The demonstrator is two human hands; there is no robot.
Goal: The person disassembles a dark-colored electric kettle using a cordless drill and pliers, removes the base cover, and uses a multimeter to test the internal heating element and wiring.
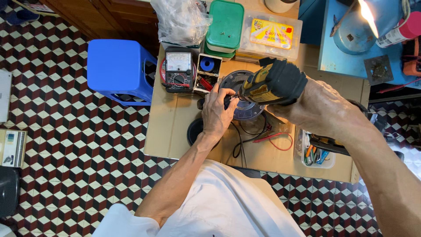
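motor part: one round dark disc point(246, 107) on the cardboard-covered desk point(171, 127), right under both hands
left hand point(218, 110): fingers curled, pinching at the disc's rim beside the drill tip
right hand point(302, 103): wrapped tight around one yellow-black drill point(274, 82)
nearby: one meter point(178, 69), two green lids point(224, 27), one blue stool point(118, 70)

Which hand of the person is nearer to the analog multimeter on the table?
Left. The left hand lies just below and right of the analog multimeter, at the round grey part. The right hand, holding the yellow-black power tool, is farther right.
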